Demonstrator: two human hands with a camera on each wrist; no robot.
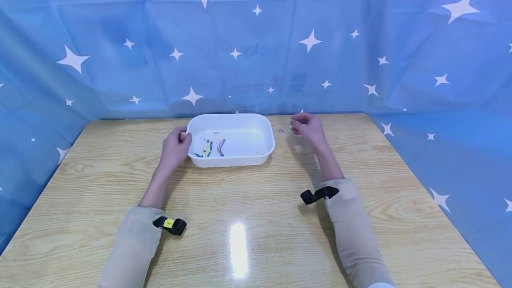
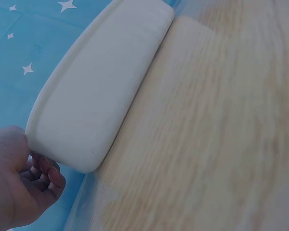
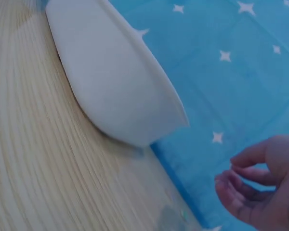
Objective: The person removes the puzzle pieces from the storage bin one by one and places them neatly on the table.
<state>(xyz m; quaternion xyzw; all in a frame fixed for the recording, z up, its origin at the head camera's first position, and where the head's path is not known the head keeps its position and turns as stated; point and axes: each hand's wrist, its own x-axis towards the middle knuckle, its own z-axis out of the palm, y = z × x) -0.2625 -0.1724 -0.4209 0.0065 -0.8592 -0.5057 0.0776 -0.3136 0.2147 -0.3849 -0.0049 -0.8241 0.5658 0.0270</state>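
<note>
White tray (image 1: 230,162) sits on wooden table (image 1: 256,199) before starry cloth (image 1: 256,68).

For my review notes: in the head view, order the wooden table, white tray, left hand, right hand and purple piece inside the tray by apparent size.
1. Wooden table
2. White tray
3. Left hand and right hand: too alike to rank
4. Purple piece

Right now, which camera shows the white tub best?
The head view: it looks down into the white tub and shows most of its rim. Both wrist views show only its outside, cut off by the frame's top edge.
</note>
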